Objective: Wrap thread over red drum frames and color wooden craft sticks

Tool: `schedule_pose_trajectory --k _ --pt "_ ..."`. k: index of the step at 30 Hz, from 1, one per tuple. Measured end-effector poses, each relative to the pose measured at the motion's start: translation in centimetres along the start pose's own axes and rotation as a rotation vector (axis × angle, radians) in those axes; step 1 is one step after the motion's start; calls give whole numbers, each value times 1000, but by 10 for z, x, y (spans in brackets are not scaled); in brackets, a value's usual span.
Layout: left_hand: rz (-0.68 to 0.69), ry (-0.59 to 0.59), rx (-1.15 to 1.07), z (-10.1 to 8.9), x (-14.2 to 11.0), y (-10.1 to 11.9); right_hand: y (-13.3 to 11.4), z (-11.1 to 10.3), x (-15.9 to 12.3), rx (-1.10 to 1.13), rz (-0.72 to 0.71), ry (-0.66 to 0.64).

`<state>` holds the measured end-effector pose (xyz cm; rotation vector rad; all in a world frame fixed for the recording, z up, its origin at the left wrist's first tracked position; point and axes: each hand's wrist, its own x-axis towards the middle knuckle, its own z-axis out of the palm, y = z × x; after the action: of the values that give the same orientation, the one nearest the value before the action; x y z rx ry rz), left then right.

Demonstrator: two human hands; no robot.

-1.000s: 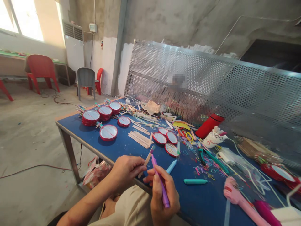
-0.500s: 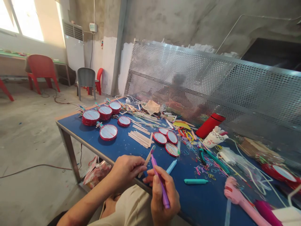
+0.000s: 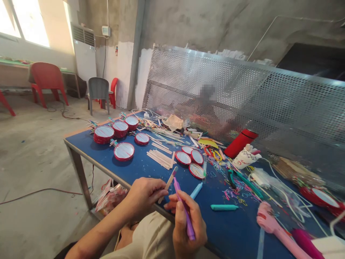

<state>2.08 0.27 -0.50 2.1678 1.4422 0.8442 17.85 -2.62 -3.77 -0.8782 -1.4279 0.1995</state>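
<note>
Between the fingers of my left hand (image 3: 147,194) is a wooden craft stick (image 3: 169,181), its far end coloured and pointing up over the table edge. My right hand (image 3: 190,219) grips a purple marker (image 3: 185,216), whose tip is at the coloured end of the stick. Just past my right hand a light blue marker (image 3: 196,190) lies on the blue table (image 3: 140,172), and a teal marker (image 3: 224,207) lies to the right. Bare craft sticks (image 3: 159,159) lie in a row beyond my hands.
Red-rimmed round drums (image 3: 124,151) stand on the left of the table. Smaller red-rimmed discs (image 3: 183,157), rubber bands (image 3: 237,196), a red bottle (image 3: 240,143), a cup of markers (image 3: 245,157) and a pink hammer-shaped object (image 3: 272,223) are further right. A perforated metal panel (image 3: 183,79) rises behind.
Both hands stay almost where they were, with the marker tip still at the stick's end. Nothing was taken up or let go.
</note>
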Motion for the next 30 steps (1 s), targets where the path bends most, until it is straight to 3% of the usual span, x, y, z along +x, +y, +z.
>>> schedule_pose_trajectory --k 3,8,17,23,30 --pt "3 2 -8 0 0 0 0 1 1 -12 1 -16" --pt "-14 2 -21 0 -1 0 -2 3 1 24 45 87" --pt "2 -1 -11 1 0 -1 -1 1 1 4 28 3" --pt "-19 -6 -25 0 -1 0 -2 3 1 26 34 69" --pt "-16 -7 -7 1 0 -1 -1 2 1 -2 18 27"
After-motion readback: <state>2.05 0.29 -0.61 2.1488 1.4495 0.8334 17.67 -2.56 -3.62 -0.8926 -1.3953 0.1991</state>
